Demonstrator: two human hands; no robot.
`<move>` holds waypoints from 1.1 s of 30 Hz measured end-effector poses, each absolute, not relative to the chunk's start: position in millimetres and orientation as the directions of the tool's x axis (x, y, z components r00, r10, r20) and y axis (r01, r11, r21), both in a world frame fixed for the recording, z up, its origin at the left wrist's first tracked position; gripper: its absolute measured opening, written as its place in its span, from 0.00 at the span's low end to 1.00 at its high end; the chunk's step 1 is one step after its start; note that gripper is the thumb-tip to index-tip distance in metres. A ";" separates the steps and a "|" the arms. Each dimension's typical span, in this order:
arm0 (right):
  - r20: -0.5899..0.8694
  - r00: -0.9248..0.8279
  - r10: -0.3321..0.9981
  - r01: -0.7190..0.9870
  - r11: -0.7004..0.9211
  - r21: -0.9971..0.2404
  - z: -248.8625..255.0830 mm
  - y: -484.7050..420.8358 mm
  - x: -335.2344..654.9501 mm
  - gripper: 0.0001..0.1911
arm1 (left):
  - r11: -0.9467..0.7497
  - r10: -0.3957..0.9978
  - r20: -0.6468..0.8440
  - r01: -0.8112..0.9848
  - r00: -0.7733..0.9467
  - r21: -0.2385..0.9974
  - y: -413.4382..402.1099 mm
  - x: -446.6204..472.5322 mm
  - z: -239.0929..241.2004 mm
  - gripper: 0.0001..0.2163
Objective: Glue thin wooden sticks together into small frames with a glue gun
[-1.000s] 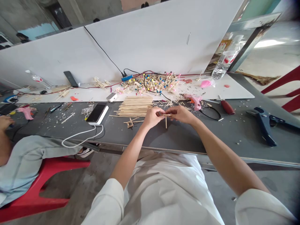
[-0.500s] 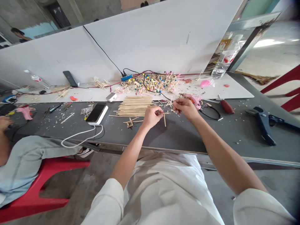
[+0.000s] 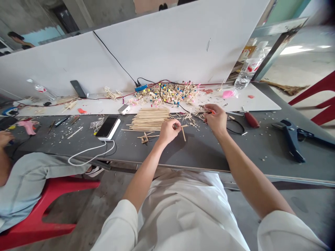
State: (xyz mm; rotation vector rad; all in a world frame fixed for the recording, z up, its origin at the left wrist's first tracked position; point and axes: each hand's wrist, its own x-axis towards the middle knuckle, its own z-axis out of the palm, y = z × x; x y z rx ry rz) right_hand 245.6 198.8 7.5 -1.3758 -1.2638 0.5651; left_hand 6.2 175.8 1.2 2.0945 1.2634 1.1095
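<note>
My left hand (image 3: pixel 169 131) is closed, pinching thin wooden sticks (image 3: pixel 184 134) that meet at an angle, one pointing down toward the table. My right hand (image 3: pixel 216 120) is wrapped round a glue gun (image 3: pixel 210 111); only its nozzle end and a bit of orange show, the rest lies under my fingers. Left of my left hand a bundle of long wooden sticks (image 3: pixel 149 119) lies flat. Just below the bundle sits a small square frame of sticks (image 3: pixel 144 138).
Behind stands a heap of short sticks with coloured balls (image 3: pixel 175 93). A phone on a white power bank (image 3: pixel 109 126) lies left. On the right are a red-handled screwdriver (image 3: pixel 251 119), blue cutters (image 3: pixel 290 139) and a water bottle (image 3: pixel 247 69). A co-worker's leg (image 3: pixel 44 170) shows at left.
My right hand has moved right, away from the sticks, and closed on the glue gun lying there. My left hand stays almost in place with its sticks.
</note>
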 end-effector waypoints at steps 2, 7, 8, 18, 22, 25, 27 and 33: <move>0.298 0.131 0.946 0.355 0.236 -0.905 11.5 193.4 237.9 0.17 | -0.500 0.866 0.423 0.524 0.268 0.690 175.5 6.3 1.5 0.04; 0.184 -0.263 0.947 0.327 0.267 -0.906 17.9 180.1 216.2 0.22 | -0.544 0.835 0.475 0.534 0.276 0.647 175.8 6.2 0.8 0.05; 0.168 -0.294 0.941 0.328 0.264 -0.907 17.9 178.7 214.1 0.23 | -0.551 0.830 0.485 0.536 0.275 0.640 175.9 6.0 0.5 0.04; 0.100 -0.347 0.933 0.162 0.164 -0.973 18.5 178.4 214.1 0.26 | -0.546 0.835 0.484 0.495 0.262 0.675 177.7 5.7 -3.3 0.08; 0.074 -0.328 0.942 0.078 0.105 -0.991 22.3 177.4 214.9 0.28 | -0.506 0.862 0.436 0.444 0.258 0.739 178.9 6.1 -3.6 0.09; 0.079 -0.315 0.946 0.034 0.094 -0.995 22.9 177.5 216.2 0.28 | -0.469 0.883 0.398 0.412 0.250 0.781 177.3 6.4 -0.3 0.09; 0.068 -0.311 0.948 0.027 0.081 -0.996 22.5 177.9 216.6 0.29 | -0.443 0.895 0.375 0.400 0.239 0.802 175.6 6.5 2.5 0.08; -0.002 -0.320 0.948 0.076 0.024 -0.997 19.0 179.1 216.2 0.28 | -0.392 0.919 0.340 0.353 0.200 0.850 172.5 6.0 6.6 0.09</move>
